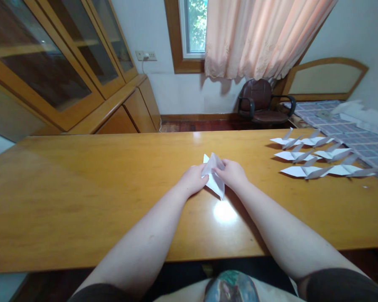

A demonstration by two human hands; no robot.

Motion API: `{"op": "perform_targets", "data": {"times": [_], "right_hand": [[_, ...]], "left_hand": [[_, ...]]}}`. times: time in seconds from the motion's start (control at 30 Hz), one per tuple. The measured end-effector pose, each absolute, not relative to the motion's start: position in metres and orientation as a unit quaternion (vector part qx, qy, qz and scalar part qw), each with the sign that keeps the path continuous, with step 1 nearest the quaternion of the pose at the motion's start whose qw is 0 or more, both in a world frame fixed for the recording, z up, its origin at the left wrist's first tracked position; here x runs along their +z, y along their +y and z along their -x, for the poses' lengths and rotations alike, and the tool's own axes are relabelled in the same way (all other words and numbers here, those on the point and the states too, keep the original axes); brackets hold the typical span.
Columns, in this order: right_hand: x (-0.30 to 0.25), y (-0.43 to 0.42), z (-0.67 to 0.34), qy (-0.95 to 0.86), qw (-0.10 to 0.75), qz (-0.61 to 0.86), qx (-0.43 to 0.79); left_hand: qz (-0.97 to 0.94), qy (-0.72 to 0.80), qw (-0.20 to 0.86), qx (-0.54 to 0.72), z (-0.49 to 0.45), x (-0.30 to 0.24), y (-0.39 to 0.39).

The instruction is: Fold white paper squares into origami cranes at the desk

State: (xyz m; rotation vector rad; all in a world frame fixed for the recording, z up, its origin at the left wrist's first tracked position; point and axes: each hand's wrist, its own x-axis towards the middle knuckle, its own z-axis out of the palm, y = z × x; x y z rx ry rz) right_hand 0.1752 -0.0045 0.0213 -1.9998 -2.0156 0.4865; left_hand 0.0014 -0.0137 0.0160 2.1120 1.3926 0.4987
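Where the wooden cabinet (96,101) stands at the left of the room, its glass doors (47,56) reveal a shelf (85,42) inside; from this position, shade and reflections prevent identification of any contents. Solid lower doors (138,110) are fitted beneath.

The folded white paper (216,183) is located near the middle of the glossy wooden surface (82,188), directly in front of the person. One point is directed toward the near edge; a flap rises at the top.

The left hand (193,178) is narrowed on the left side of the paper, thumb on the near face. The right hand (231,172) pinches the right side by the raised flap. The left forearm (154,226) and right forearm (271,209) extend forward and converge at the paper.

Six folded paper birds (329,154) rest on the right part of the surface, two per row in three rows, well apart from both hands. Beyond the far edge, a chair (256,96) stands beside a bed (318,119).
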Motion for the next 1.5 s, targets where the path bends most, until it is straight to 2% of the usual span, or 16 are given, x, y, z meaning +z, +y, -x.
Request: {"op": "perform_targets", "data": {"times": [0.3,0.67,0.8,0.9,1.0,1.07,1.23,1.37,1.5], "right_hand": [[0.019,-0.001,-0.171,-0.715,0.114,0.679,0.122],[0.008,0.003,-0.176,-0.696,0.170,0.672,0.185],[0.009,0.002,-0.183,-0.721,0.265,0.635,0.083],[0.016,-0.003,-0.185,-0.779,0.337,0.528,-0.004],[0.018,-0.009,-0.180,-0.877,0.274,0.394,0.032],[0.017,-0.011,-0.175,-0.902,0.217,0.369,0.060],[0.013,-0.010,-0.172,-0.910,0.123,0.384,0.097],[0.017,-0.009,-0.174,-0.909,0.092,0.390,0.113],[0.022,-0.011,-0.172,-0.870,0.068,0.466,0.144]], "left_hand": [[-0.773,0.515,0.296,0.220,-0.002,0.010,-0.013],[-0.729,0.504,0.374,0.273,0.001,0.008,-0.011],[-0.721,0.520,0.375,0.264,0.001,0.004,-0.008],[-0.724,0.535,0.347,0.262,0.001,0.003,-0.007],[-0.729,0.552,0.313,0.255,0.001,0.002,-0.007],[-0.727,0.559,0.303,0.258,0.001,0.002,-0.006],[-0.709,0.550,0.320,0.304,0.004,-0.004,-0.001],[-0.684,0.534,0.349,0.354,0.007,-0.010,0.003],[-0.673,0.533,0.365,0.360,0.006,-0.010,0.003]]}}
